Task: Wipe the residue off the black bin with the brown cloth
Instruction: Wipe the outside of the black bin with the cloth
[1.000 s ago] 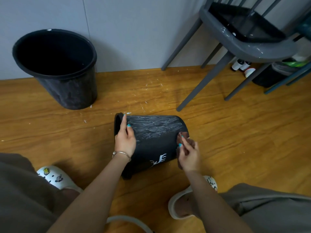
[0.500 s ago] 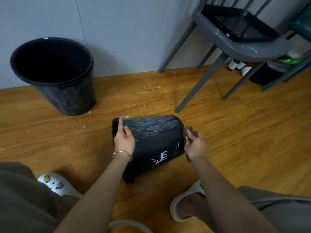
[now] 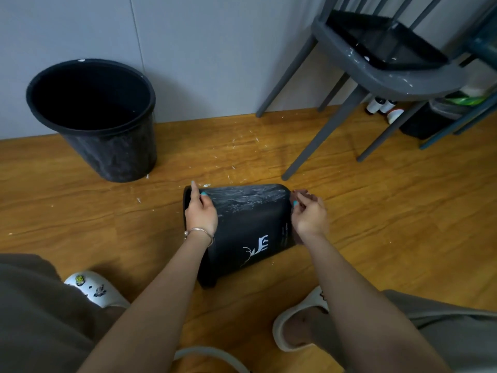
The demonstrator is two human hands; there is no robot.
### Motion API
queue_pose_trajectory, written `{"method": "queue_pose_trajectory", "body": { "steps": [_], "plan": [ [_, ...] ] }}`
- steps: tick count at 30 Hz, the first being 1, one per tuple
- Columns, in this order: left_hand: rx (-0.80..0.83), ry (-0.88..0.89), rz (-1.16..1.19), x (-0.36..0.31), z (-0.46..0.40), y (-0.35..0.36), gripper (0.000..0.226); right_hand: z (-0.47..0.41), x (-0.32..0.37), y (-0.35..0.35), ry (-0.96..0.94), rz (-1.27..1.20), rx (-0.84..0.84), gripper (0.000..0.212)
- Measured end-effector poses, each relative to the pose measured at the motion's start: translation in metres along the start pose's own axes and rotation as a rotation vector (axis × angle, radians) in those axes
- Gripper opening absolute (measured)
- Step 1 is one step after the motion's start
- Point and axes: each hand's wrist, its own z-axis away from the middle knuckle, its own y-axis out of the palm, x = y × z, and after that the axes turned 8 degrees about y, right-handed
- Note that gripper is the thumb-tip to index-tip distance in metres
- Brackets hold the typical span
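Head view: on the orange-brown wooden floor (image 3: 403, 211), a round black plastic bucket (image 3: 107, 146) stands upright near the wall edge. Mid-floor, the black bin with white residue streaks (image 3: 250, 224) lies on its side. The left hand (image 3: 201, 214) grips its rim end. The right hand (image 3: 310, 218) pinches the brown cloth (image 3: 300, 194) against its base end.

1 head-worn view, forward and down, close over the floor (image 3: 376, 211).

round blk bucket (image 3: 107, 135) upright nr wall, grey chair (image 3: 390, 76), wood floor (image 3: 376, 211) w/ white flecks
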Motion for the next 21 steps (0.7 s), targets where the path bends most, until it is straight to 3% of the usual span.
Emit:
{"method": "queue_pose_trajectory", "body": {
  "steps": [4, 7, 10, 14, 16, 19, 21],
  "plan": [
    [-0.019, 0.015, -0.017, 0.002, 0.004, -0.001, 0.049, 0.074, 0.025, 0.027, 0.041, -0.110, -0.043, 0.033],
    [-0.028, 0.024, -0.010, 0.004, 0.006, 0.000, 0.049, 0.124, 0.027, 0.043, -0.038, -0.147, -0.068, 0.035],
    [-0.039, 0.017, -0.006, 0.003, 0.000, 0.001, 0.049, 0.156, 0.023, 0.050, -0.255, -0.230, -0.036, 0.037],
    [-0.005, 0.017, 0.004, 0.006, 0.002, -0.001, 0.049, 0.132, -0.010, 0.040, -0.587, -0.106, 0.019, 0.037],
    [0.021, 0.012, 0.005, 0.009, 0.000, -0.001, 0.049, 0.095, -0.026, 0.028, -0.506, 0.029, 0.040, 0.042],
    [0.025, -0.002, 0.045, 0.010, -0.003, 0.001, 0.050, 0.045, -0.037, 0.004, -0.094, 0.155, 0.064, 0.040],
    [0.019, 0.017, 0.079, 0.013, 0.001, 0.001, 0.050, 0.032, -0.037, -0.010, 0.015, 0.101, 0.027, 0.036]
  ]
}}
